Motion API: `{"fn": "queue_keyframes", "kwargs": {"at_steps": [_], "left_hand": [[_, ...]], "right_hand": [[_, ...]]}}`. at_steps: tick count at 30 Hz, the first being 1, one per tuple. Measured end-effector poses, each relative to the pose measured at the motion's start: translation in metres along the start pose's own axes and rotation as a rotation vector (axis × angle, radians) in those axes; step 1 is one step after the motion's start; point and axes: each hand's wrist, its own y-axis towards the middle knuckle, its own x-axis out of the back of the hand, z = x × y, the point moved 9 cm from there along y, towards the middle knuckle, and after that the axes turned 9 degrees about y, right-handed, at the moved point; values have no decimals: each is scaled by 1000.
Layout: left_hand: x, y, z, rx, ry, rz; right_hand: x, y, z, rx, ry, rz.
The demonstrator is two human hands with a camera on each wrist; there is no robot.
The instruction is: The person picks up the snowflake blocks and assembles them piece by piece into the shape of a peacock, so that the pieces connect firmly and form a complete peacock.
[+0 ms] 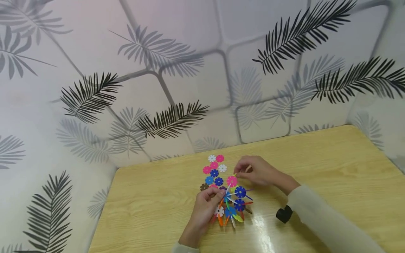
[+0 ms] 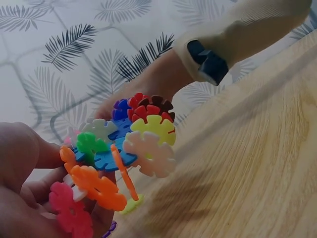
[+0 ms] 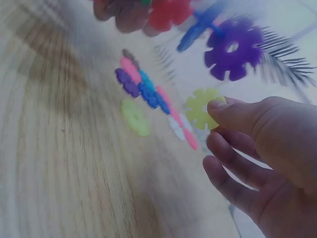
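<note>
My left hand (image 1: 204, 207) grips a cluster of interlocked snowflake discs (image 1: 230, 212), slotted plastic flower-shaped pieces in blue, orange, white, red and other colours. In the left wrist view, the thumb is at the side of the cluster, by an orange disc (image 2: 99, 187) and a green disc (image 2: 91, 148). Between thumb and fingertips, my right hand (image 1: 258, 171) pinches a single yellow snowflake disc (image 3: 201, 107). It is just beyond the cluster, close to a purple disc (image 3: 220, 58) at the cluster's edge in the right wrist view.
Loose snowflake discs (image 1: 214, 173) in pink, white, blue and brown lie flat on the wooden table (image 1: 152, 200) behind the cluster. A lone yellow-green disc (image 3: 134, 118) lies beside them. A black device (image 1: 284, 214) sits at the right wrist. A leaf-patterned wall (image 1: 202, 88) borders the table's back.
</note>
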Motion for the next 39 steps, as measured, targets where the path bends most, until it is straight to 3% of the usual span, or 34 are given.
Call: {"fn": "queue_keyframes", "kwargs": {"at_steps": [8,16,21,28,39], "left_hand": [[-3,-1,0,-22,7,23],[-5,-1,3,-22,19,50],[-6,-1,6,-16,37,55],[-5,1,9,-14,60,39],[-2,1,13,17,30,0]], "right_hand": [[11,-42,11,-21,109,-95],[7,-68,15,28,183,-129],[3,-73,14,90,200,-110],[5,-74,23,220,146,-130],[1,-73,21,235,106,-161]]}}
